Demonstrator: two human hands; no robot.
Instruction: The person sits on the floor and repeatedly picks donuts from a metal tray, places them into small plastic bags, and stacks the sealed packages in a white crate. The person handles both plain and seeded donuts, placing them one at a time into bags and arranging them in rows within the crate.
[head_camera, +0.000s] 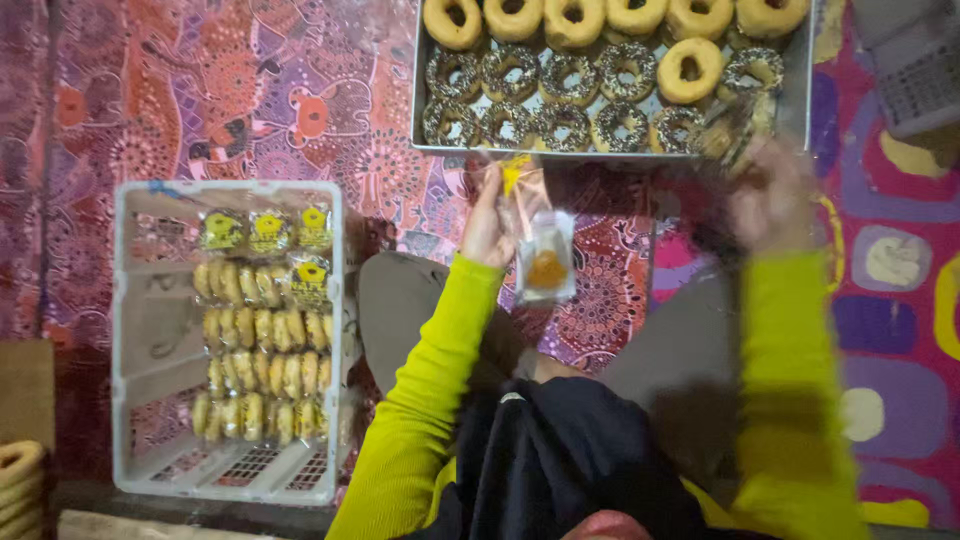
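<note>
Our left hand (488, 222) pinches the top of a clear plastic bag (541, 250), which hangs down below the fingers with a yellow label near its mouth and a small orange patch lower on the film. Our right hand (772, 195) is raised off to the side, blurred in motion, and appears closed on a sprinkle-covered doughnut (730, 130), though the smear leaves us unsure how firmly.

We judge the bag to be feather-light, limp and somewhat slick, so it is best taken by the edges of its mouth to keep it spread. The doughnut looks soft, with a coating that would smear or shed sprinkles; a light hold on the sides suits it better than pressing the top.

Just beyond both hands lies a metal tray (805, 90) with rows of plain and sprinkled doughnuts. Well to the left of our left hand sits a pale plastic crate (135, 330) lined with bagged doughnuts (262, 350) in upright rows. Everything rests on a patterned red and purple cloth (250, 100), with our knees under the hands.
</note>
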